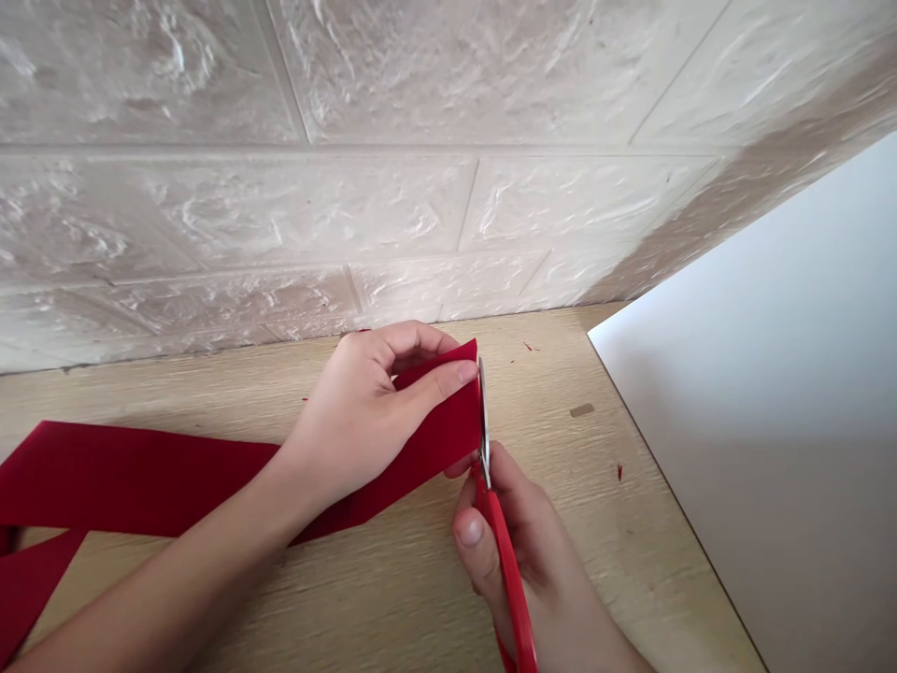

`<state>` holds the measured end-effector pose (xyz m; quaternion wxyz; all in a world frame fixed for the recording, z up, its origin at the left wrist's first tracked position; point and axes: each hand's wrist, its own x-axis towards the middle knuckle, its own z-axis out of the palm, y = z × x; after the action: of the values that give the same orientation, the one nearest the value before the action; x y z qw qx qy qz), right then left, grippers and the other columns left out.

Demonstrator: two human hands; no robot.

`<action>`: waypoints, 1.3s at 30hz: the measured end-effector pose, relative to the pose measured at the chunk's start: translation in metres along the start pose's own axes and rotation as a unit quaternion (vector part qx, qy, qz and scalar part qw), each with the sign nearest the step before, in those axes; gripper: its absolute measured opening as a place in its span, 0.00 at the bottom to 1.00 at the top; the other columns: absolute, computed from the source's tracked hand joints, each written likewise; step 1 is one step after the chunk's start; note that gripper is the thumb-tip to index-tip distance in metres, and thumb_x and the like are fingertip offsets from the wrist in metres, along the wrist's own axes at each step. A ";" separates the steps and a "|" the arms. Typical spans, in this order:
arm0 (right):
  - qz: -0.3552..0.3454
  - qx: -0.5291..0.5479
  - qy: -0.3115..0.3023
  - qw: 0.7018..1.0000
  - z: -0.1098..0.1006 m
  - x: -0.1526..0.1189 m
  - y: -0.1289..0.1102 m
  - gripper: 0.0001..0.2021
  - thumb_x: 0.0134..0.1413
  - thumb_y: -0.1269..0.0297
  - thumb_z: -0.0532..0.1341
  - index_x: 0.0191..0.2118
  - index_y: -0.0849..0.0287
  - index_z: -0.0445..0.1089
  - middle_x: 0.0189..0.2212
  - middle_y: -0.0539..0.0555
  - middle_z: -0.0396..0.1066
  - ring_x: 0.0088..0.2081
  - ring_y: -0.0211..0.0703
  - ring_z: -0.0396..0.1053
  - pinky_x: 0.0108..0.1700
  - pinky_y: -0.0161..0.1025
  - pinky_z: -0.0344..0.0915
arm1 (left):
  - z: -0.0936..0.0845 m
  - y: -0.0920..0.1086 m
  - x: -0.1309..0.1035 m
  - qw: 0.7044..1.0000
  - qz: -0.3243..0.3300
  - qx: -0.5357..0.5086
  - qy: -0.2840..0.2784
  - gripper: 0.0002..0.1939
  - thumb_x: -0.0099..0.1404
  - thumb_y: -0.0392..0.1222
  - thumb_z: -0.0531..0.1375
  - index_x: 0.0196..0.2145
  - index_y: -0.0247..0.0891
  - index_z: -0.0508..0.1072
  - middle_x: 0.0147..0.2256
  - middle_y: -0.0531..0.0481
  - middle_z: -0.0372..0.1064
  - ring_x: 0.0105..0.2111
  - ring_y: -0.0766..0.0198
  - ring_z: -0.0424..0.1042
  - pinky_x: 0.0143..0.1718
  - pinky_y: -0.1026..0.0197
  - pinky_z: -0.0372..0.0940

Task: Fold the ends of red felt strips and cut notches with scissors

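Observation:
A wide dark red ribbon [140,477] runs from the left edge across the wooden surface, with a folded part at the lower left. My left hand [378,402] is closed on the ribbon near its right end, thumb on top and fingers behind. My right hand [525,551] grips a pair of scissors [508,561] with red handles and metal blades. The blades point away from me and lie right along the ribbon's cut end. Whether the ribbon's edge is between the blades I cannot tell. Part of the ribbon is hidden under my left forearm.
A white textured brick-pattern wall [392,206] rises behind the wooden table [547,411]. At the right stands a large white panel [771,374]. Small red scraps [619,472] and a brownish patch [581,410] lie to the right of the scissors.

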<state>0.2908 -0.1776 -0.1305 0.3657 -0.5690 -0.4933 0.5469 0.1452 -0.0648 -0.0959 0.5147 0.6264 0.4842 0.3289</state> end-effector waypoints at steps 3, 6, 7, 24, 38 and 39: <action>0.012 0.028 -0.014 0.999 0.001 0.000 0.003 0.23 0.64 0.38 0.58 0.46 0.56 0.63 0.25 0.45 0.57 0.23 0.34 0.53 0.24 0.34 0.54 | 0.001 -0.001 0.001 1.000 -0.004 -0.007 -0.002 0.08 0.64 0.48 0.66 0.32 0.42 0.80 0.28 0.55 0.77 0.25 0.67 0.74 0.25 0.68 0.69; 0.023 0.043 -0.020 0.999 0.002 -0.001 0.005 0.25 0.64 0.37 0.58 0.47 0.57 0.63 0.24 0.44 0.56 0.23 0.34 0.52 0.23 0.34 0.53 | 0.001 -0.002 0.002 1.000 -0.001 -0.008 0.004 0.09 0.64 0.48 0.67 0.33 0.41 0.80 0.29 0.54 0.78 0.26 0.67 0.75 0.25 0.68 0.69; 0.027 0.045 -0.019 0.998 0.002 -0.001 0.005 0.26 0.64 0.37 0.58 0.47 0.57 0.63 0.24 0.44 0.56 0.23 0.34 0.52 0.23 0.34 0.53 | 0.001 -0.002 0.001 1.000 -0.003 -0.009 0.003 0.09 0.64 0.49 0.67 0.33 0.41 0.80 0.29 0.54 0.78 0.26 0.67 0.75 0.25 0.68 0.70; 0.045 0.069 -0.035 0.996 0.003 0.000 0.005 0.27 0.65 0.36 0.56 0.51 0.57 0.66 0.20 0.42 0.55 0.19 0.34 0.55 0.22 0.34 0.56 | 0.001 0.000 -0.001 0.999 -0.025 -0.030 -0.017 0.08 0.66 0.49 0.67 0.33 0.43 0.79 0.26 0.58 0.78 0.23 0.70 0.77 0.24 0.74 0.69; 0.058 0.070 -0.040 0.995 0.001 0.002 0.005 0.25 0.66 0.37 0.56 0.48 0.56 0.65 0.18 0.42 0.60 0.19 0.34 0.56 0.22 0.34 0.54 | 0.000 -0.002 0.000 0.999 -0.027 -0.027 0.002 0.07 0.63 0.48 0.69 0.33 0.44 0.81 0.29 0.59 0.79 0.25 0.73 0.76 0.25 0.77 0.68; 0.049 0.058 -0.031 0.997 0.000 0.002 0.005 0.24 0.66 0.37 0.56 0.48 0.56 0.65 0.18 0.42 0.59 0.19 0.34 0.56 0.23 0.35 0.55 | 0.000 -0.002 0.000 0.999 -0.033 -0.039 -0.003 0.06 0.64 0.48 0.69 0.32 0.44 0.80 0.28 0.59 0.79 0.25 0.74 0.76 0.25 0.77 0.68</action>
<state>0.2914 -0.1766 -0.1353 0.3557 -0.5530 -0.4437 0.6089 0.1451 -0.0647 -0.0975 0.5510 0.5907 0.4893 0.3286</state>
